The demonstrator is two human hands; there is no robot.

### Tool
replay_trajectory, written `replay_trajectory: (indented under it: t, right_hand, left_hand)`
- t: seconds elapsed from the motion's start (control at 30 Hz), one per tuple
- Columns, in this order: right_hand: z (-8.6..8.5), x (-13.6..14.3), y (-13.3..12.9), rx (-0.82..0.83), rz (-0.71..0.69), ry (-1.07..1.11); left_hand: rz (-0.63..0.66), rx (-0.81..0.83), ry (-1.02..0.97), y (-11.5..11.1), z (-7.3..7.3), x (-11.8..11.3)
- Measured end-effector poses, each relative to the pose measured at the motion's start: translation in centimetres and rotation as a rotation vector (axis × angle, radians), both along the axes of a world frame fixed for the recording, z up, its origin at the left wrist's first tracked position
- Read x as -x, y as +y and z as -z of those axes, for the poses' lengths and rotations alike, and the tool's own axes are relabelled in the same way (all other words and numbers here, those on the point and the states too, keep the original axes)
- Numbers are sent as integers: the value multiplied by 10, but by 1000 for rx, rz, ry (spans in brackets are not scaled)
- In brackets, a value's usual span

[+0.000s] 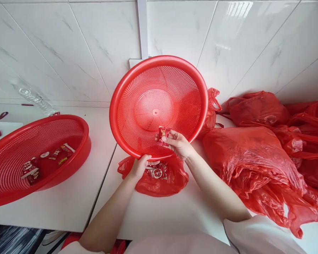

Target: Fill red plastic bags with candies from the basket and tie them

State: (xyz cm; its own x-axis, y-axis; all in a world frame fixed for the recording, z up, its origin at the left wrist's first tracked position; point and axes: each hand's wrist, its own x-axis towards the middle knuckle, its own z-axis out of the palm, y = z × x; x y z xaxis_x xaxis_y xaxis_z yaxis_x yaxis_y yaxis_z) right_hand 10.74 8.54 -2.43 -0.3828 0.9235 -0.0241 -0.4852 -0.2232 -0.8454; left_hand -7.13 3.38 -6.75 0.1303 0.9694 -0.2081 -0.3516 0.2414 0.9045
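Note:
My left hand [140, 167] grips the near rim of a red mesh plastic basket [159, 81], which is tilted so that its inside faces me. Between the thumb and fingers of my right hand [178, 143] is a small red wrapped packet [163, 136], held over the lower part of the basket. Below the rim lies an open red plastic bag [159, 188] with red and white packets [159, 171] inside, partly covered by the basket and my left hand.
At left a second red basket [79, 128] holds several small packets [62, 151]. A clear plastic bottle [35, 98] lies behind it. Red plastic bags [246, 148] are piled at right, and a tiled wall [95, 46] stands behind the white table [153, 218].

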Motion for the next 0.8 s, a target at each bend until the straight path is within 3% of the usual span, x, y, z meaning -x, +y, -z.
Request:
replay_trajectory:
  t: [0.8]
  right_hand:
    - [2,0,-3,-122,-35,-124]
  left_hand:
    - [-79,-35,-41,8,-3,10]
